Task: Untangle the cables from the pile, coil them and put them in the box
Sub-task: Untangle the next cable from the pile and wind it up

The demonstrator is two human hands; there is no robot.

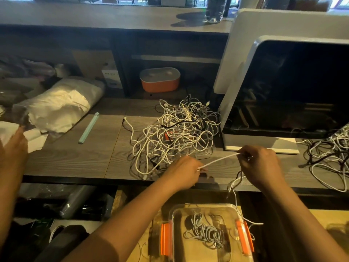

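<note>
At the desk's front edge, both hands are on one white cable (219,160): the left hand (186,171) pinches it at the fingertips and the right hand (262,165) pinches it higher up, fingers curled, with the span between them pulled straight and taut. The slack drops from the right hand over the edge of the desk (75,154), and its tail drapes across the rim of the box (203,206), a clear latch-lid tub with orange clips sitting below the desk. One coiled grey cable (205,231) is already inside. The pile (177,133) sits just behind the left hand, mostly white leads with a few dark ones, loosely knotted. A second tangle (332,152) lies to the right by the monitor (292,91). I can't tell whether the held cable is fully free of the pile. Handling, as I judge it: thin, light, limp, a bit springy, so it keeps kinks and the loops will try to pop open. The jacket looks smooth, so a light pinch may slip. Best hold is near a plug end, feeding length through the other hand and wrapping loops around the fingers. Avoid yanking, since snagged loops would tighten or drag the whole pile off the edge.
</note>
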